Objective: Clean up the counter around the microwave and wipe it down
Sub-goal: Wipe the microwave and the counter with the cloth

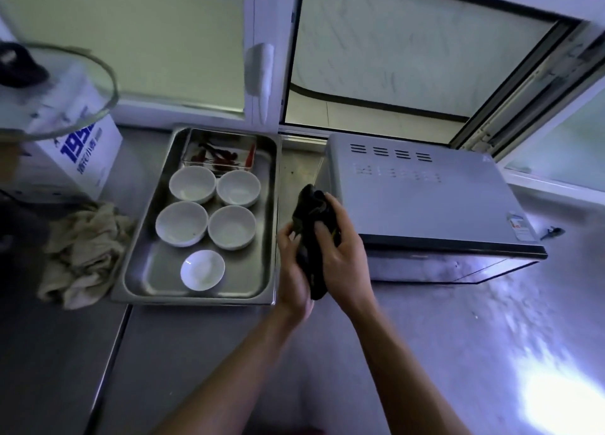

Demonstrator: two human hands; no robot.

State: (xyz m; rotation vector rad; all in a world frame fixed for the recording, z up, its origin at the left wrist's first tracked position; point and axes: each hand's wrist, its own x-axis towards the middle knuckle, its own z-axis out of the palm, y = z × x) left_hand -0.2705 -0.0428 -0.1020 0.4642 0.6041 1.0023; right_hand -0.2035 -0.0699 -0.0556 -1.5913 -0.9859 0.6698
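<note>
Brushed steel counter; glossy ceramic bowls.

A tray sat at the centre left of the frame on the counter, holding four bowls in a square, a small dish below them and a container at its upper end. To its right stood the microwave, and between the two the left hand and right hand held a cloth. At the tray's left lay a crumpled rag, with a box above it in the upper left and a window behind the microwave.
</note>
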